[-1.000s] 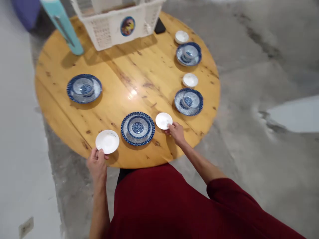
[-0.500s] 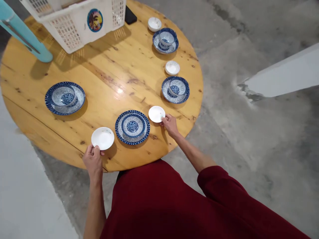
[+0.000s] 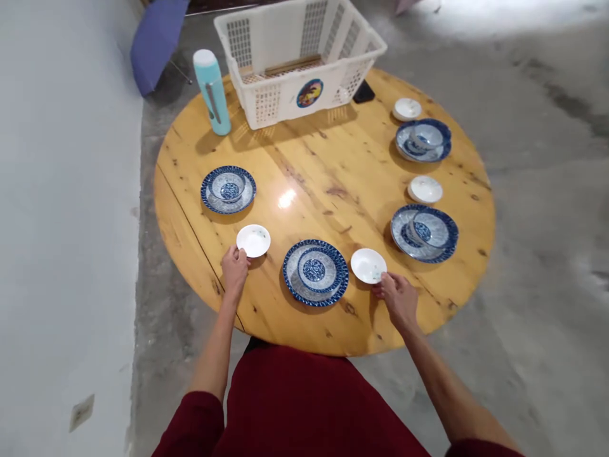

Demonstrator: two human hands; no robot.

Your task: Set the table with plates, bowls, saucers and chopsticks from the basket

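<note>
My left hand (image 3: 235, 269) pinches the near rim of a small white saucer (image 3: 254, 240) resting on the round wooden table (image 3: 304, 165). My right hand (image 3: 398, 297) has its fingers curled at the edge of another small white saucer (image 3: 368, 264), fingertips touching its rim. Between the two saucers stands a blue patterned plate with a blue bowl (image 3: 315, 271) on it. A second blue plate and bowl (image 3: 228, 188) lie beyond the left saucer.
Two more blue plate and bowl sets (image 3: 424, 231) (image 3: 423, 139) sit on the right, each with a white saucer (image 3: 425, 189) (image 3: 406, 108) beside it. A white plastic basket (image 3: 299, 60), a teal bottle (image 3: 212, 92) and a dark phone (image 3: 364, 92) stand at the back. The floor is concrete.
The view has swung to take in the whole table. The left saucer now sits further in on the table, nearer the far-left plate set. My right hand stays at its saucer's rim.
</note>
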